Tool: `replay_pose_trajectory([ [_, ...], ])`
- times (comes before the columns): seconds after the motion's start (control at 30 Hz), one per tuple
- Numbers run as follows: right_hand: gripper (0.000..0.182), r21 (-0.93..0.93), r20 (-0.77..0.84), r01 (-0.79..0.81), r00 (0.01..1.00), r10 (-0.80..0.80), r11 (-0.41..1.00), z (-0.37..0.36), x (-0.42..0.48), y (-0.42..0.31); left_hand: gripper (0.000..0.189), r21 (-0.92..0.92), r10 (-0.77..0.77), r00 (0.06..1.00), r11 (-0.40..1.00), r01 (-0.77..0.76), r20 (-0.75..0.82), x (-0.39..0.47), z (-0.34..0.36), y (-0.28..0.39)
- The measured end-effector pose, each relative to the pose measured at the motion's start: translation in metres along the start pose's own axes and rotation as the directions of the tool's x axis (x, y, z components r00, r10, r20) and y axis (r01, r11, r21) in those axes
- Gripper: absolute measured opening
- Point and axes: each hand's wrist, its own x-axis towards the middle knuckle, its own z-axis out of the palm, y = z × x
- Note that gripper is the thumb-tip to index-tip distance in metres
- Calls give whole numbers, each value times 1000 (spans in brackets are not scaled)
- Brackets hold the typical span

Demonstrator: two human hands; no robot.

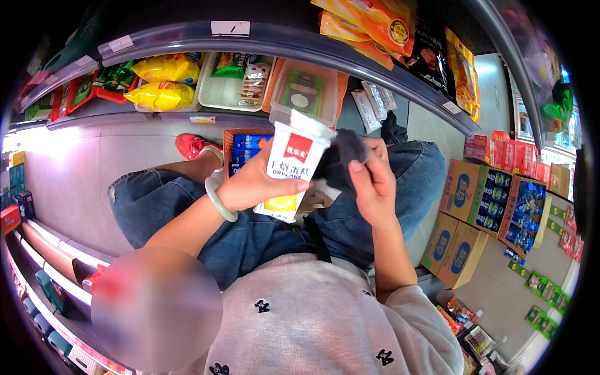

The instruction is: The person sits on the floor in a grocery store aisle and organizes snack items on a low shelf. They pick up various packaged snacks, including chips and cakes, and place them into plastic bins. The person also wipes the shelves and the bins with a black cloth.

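Note:
My left hand (255, 180) grips a white carton of dry cake (293, 161) with a red emblem and a yellow picture, held tilted over my lap. A pale bangle (216, 199) circles that wrist. Beside the carton's right side, my right hand (375, 180) pinches a dark cloth (344, 157) between thumb and fingers. Behind the carton's top stands a clear plastic bin (304, 93) with a green package inside. An orange basket (227, 145) of blue packets is partly hidden behind my left hand.
A shelf edge (276, 41) curves across above my hands, with orange snack bags (370, 23) on it. Below it sit a white tray (204, 89) and yellow snack bags (161, 96). Cardboard cartons (452, 248) stand to the right, and another shelf (61, 239) runs at lower left.

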Motion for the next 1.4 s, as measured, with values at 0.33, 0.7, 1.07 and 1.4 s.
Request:
replay_pose_trajectory([
  [0.33,35,-613,147,179,983,-111,770,-5,6,-10,57,-275,-46,990,958,81,133,-10,-7,6],
  [0.7,19,467,-21,-406,883,469,785,9,-20,38,60,-102,36,990,994,-23,133,-6,-5,23],
  [1.07,47,555,492,-695,718,492,458,4,-20,20,42,784,589,520,-511,-353,618,-2,-3,10],
  [1.4,29,628,321,-620,757,568,471,-1,-14,22,53,954,721,691,170,-248,51,6,-19,6],
])
